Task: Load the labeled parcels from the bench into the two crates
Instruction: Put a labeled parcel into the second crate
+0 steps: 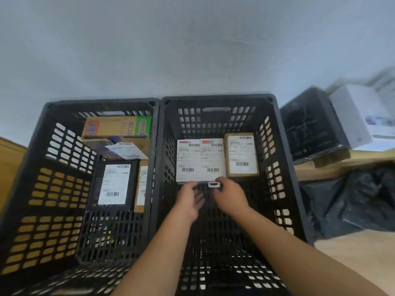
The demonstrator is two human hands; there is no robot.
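Note:
Two black slotted crates stand side by side. The left crate (pixel 64 189) holds several labeled parcels: an orange-and-green box (pixel 116 127), a brown box (pixel 119 149), a black parcel (pixel 113 184) and a narrow brown one (pixel 141 185). On the floor of the right crate (pixel 275 189) lie two white labeled parcels, one (pixel 188 160) beside the other (pixel 212 160), and a brown labeled box (pixel 241 154). My left hand (pixel 190 198) reaches in with fairly straight fingers touching the left white parcel's near edge. My right hand (pixel 229 195) pinches the right white parcel's near edge by its hang tab (pixel 213 184).
A pale wall rises right behind the crates. To the right lie a black box (pixel 312 129), a white box (pixel 352 116) and crumpled black plastic (pixel 350 199) on a wooden surface (pixel 352 253). The near half of the right crate's floor is bare grid.

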